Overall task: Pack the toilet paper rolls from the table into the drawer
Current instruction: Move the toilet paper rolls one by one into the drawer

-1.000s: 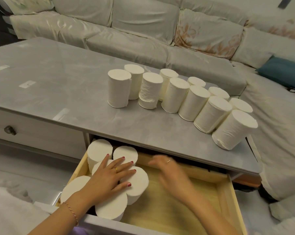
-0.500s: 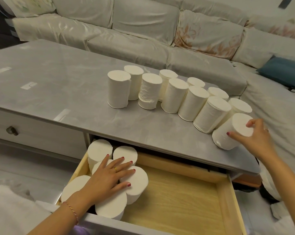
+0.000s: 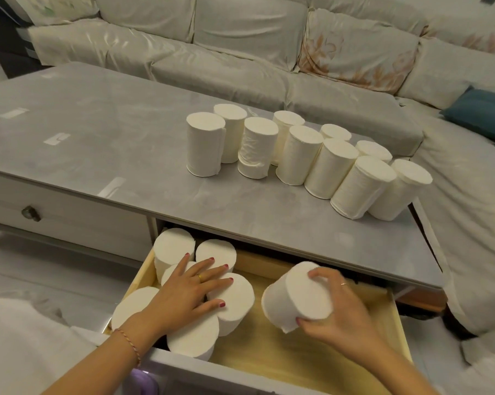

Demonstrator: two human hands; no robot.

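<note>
Several white toilet paper rolls stand in two rows on the grey table. Below its front edge the wooden drawer is pulled out. Several rolls stand packed in the drawer's left part. My left hand lies flat on top of them, fingers spread. My right hand grips one tilted roll over the middle of the drawer, just right of the packed rolls.
A closed drawer with a dark knob is at the left of the table front. A pale sofa wraps around behind and to the right, with a blue cushion on it. The drawer's right half shows bare wood.
My right hand took the nearest roll from the table's right end and brought it down over the drawer. My left hand stayed on the packed rolls.
</note>
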